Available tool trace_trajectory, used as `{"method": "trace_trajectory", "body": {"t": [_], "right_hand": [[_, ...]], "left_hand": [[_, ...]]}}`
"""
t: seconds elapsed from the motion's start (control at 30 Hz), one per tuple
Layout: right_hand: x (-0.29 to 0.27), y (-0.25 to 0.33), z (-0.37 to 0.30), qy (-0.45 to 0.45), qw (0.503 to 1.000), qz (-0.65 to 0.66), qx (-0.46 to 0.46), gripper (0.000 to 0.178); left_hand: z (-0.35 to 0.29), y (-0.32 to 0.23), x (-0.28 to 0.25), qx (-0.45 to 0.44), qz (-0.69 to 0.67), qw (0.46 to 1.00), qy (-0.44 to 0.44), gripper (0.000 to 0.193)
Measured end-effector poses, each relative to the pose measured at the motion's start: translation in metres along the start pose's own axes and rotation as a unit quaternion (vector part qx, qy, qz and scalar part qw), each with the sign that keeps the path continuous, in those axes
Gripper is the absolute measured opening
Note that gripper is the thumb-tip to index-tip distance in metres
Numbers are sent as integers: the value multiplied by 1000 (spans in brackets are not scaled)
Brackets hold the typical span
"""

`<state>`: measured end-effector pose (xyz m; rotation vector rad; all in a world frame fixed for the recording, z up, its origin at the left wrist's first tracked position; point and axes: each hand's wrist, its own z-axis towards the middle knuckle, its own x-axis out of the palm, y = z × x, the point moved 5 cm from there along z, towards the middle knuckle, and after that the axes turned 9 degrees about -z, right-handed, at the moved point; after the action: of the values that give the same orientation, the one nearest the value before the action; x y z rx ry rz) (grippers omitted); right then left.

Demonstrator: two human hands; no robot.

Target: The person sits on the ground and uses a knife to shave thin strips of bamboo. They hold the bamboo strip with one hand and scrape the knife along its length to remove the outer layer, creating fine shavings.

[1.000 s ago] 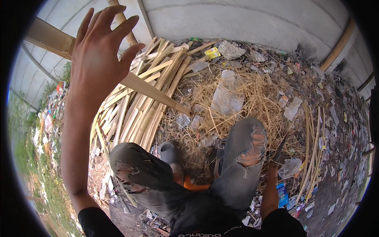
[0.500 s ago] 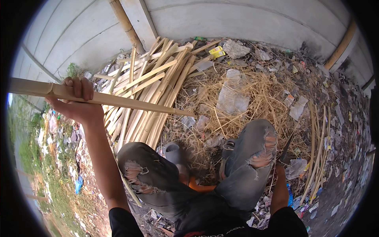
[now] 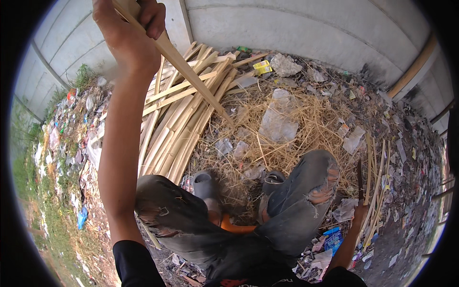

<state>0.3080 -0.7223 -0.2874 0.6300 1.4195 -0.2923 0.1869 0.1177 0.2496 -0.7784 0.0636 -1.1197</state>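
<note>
My left hand (image 3: 131, 36) is raised at the upper left, its fingers closed round a long split bamboo strip (image 3: 193, 79). From the fist the strip slants down to the right, its far tip over the straw-like shavings on the ground. Low at the right, beside my knee, my right hand (image 3: 361, 210) is closed on a knife. The knife's dark, narrow blade (image 3: 360, 174) points away from me; its handle is hidden in my fist. Beyond my left knee lies a pile of pale bamboo strips (image 3: 177, 131), partly behind my left forearm.
Bamboo shavings (image 3: 315, 122) cover the ground ahead of my feet, with a clear plastic sheet (image 3: 278, 119) on them. Several thin strips (image 3: 378, 186) lie at the right. Litter and a stone (image 3: 286, 64) sit near the grey wall (image 3: 287, 26). I sit low, on something orange (image 3: 236, 226).
My left hand has moved up and right, tilting the bamboo strip more steeply. My right hand has shifted right, away from my knee, and the knife now points more straight ahead.
</note>
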Motion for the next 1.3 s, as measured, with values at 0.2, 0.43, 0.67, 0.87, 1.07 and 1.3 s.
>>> {"method": "trace_trajectory", "body": {"t": [0.2,0.43,0.67,0.87,1.07,1.3], "right_hand": [[-51,23,-17,-1,956,288,51,35],[-138,137,7,63,938,333,-65,29],[-289,315,-74,67,880,401,-246,30],[-342,427,-173,115,753,566,-315,30],[-356,502,-256,127,548,757,-332,50],[-20,484,-346,359,698,545,-295,43]], "left_hand": [[9,43,11,47,-79,996,8,64],[20,54,37,41,-124,991,41,60],[3,121,55,29,-68,996,45,60],[13,130,84,16,-103,993,54,60],[20,149,92,1,-103,991,85,60],[19,168,120,26,71,997,-4,60]]}}
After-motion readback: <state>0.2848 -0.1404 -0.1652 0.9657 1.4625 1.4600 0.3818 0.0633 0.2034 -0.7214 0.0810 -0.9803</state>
